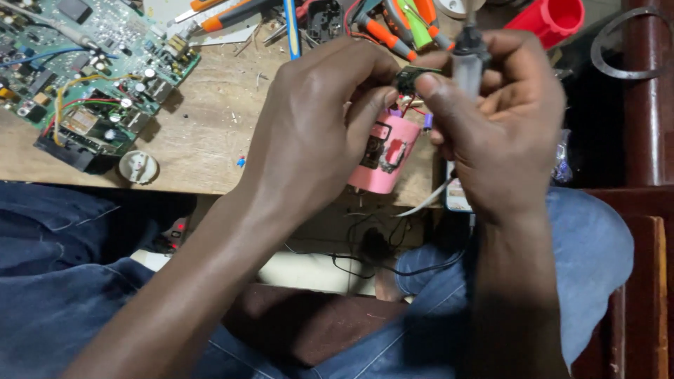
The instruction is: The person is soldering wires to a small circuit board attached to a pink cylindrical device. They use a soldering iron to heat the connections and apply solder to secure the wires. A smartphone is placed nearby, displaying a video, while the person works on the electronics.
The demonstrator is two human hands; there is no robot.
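Above the pink paper-wrapped pack [385,156], the left hand [316,133] pinches a tiny dark green board [411,78]; the right hand [502,119] grips a grey pen-shaped tool [467,60]. A slip could poke fingers or break wires

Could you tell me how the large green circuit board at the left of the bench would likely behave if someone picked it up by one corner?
The green circuit board would probably stay stiff, being a flat rigid panel. It looks rather heavy for its size, crowded with components and a dark block at its near edge. Its loose coloured wires would likely flop and might snag on the wooden bench.
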